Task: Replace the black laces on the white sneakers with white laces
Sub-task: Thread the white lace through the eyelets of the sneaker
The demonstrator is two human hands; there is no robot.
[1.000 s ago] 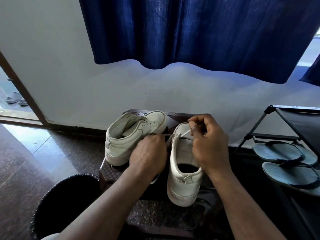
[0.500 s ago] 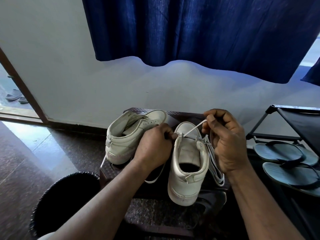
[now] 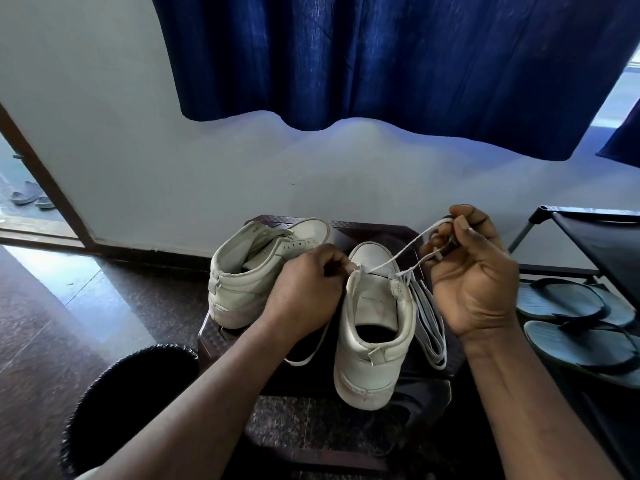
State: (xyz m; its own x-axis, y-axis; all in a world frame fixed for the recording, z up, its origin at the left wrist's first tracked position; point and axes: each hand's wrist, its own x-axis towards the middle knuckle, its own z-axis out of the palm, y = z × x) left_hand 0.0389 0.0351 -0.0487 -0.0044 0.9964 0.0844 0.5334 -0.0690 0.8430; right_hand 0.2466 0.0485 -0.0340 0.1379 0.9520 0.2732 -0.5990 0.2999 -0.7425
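Observation:
Two white sneakers stand on a dark stool (image 3: 374, 227). The left sneaker (image 3: 252, 268) leans on its side with no lace showing. The right sneaker (image 3: 375, 327) stands upright, heel toward me. A white lace (image 3: 401, 254) runs from its left eyelet flap up to my right hand (image 3: 474, 275), which pinches the lace above and right of the toe. My left hand (image 3: 308, 289) grips the shoe's left eyelet flap at the lace. More white lace (image 3: 429, 320) lies folded beside the shoe's right side, and one end (image 3: 308, 355) hangs below my left wrist. No black lace is visible.
A black bin (image 3: 128, 403) stands at the lower left beside the stool. A black shoe rack (image 3: 588, 237) with grey flip-flops (image 3: 575, 341) fills the right. A blue curtain (image 3: 381, 64) hangs over the white wall behind. An open doorway with sandals (image 3: 29, 197) is at the far left.
My right hand has pulled the white lace up and to the right, away from the shoe's toe, drawing it through the eyelet. My left hand stayed at the left eyelet flap.

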